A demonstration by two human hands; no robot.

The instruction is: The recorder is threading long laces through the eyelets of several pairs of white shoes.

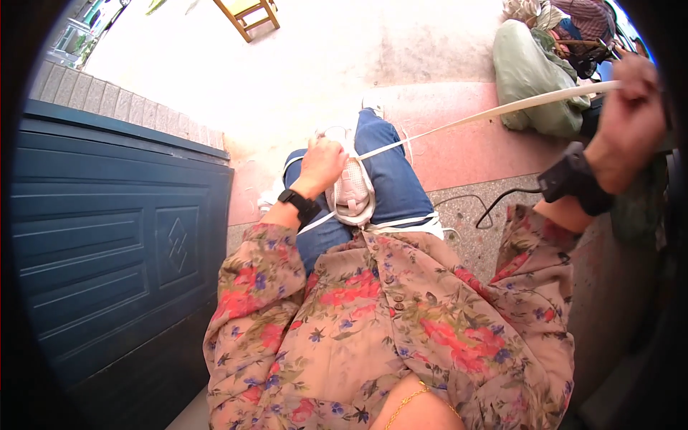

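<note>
Floor (459, 158) spreads far, pale beyond pink band. Blue panelled door (79, 251), diamond motif, edges left; green sack (530, 79) edges far right. Wooden stool (251, 8) far. Pale shoe (350, 190) between thighs, left hand (324, 165) against it, fingers curled, grip unclear. Right hand (636, 107) clenches white strip (530, 102), stretched from shoe.

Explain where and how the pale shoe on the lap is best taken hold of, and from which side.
The pale shoe is probably best gripped by its rounded near-end rim, coming from the body side: that end is uncovered, while the left hand lies over the far left part and the white strip runs off to the right hand.
</note>
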